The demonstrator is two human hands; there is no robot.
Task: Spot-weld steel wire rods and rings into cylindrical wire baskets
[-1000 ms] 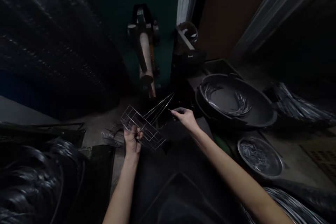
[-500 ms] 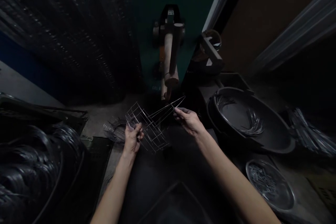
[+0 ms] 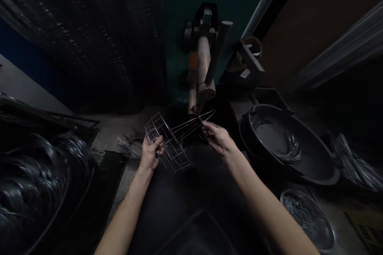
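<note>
A small wire basket [image 3: 171,143] of thin metal rods is tilted in front of me. My left hand [image 3: 152,151] is closed on its left side, the thumb over the wires. From the basket's right side a long bent wire handle [image 3: 191,121] runs to a narrow tip. My right hand [image 3: 217,137] pinches this handle near the tip; whether a further small wire sits between the fingertips I cannot make out. The tip lies just below the metal arms [image 3: 206,87] of a green machine, apart from the upper arm; contact with the lower one is unclear.
A coil of wire rings [image 3: 130,143] lies left of the basket. Wire bundles [image 3: 36,175] fill a container at far left. On the right stand a black basin [image 3: 317,159] with curved wires, a metal bowl [image 3: 326,227] of small pieces and a rod bundle [image 3: 354,163].
The view has shifted, so the machine appears further right. Both hands keep their hold on the basket and its handle, which is slightly turned and nearer the lower machine arm.
</note>
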